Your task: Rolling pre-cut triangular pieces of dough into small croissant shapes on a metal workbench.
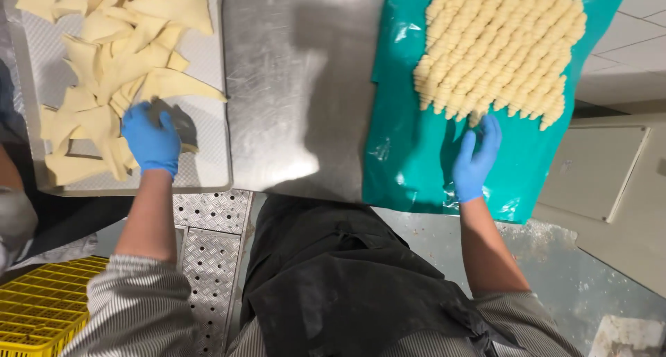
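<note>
Reaching into the pile of cut dough triangles point(114, 65), the left hand point(152, 143) in its blue glove was seen curled loosely on the pile's near edge, whether a piece was actually pinched could not be told, while the right hand point(477, 157), open with fingers spread and empty, was laid flat just below the packed rows of rolled croissants point(501, 48) on the teal plastic sheet point(409, 156). One triangle is judged best lifted by its wide end, so that the soft dough is not stretched. Beyond the hands, a perforated tray point(208, 149), a scuffed steel table point(298, 86), a yellow crate point(41, 305) and pale floor tiles point(624, 52) were shown.
</note>
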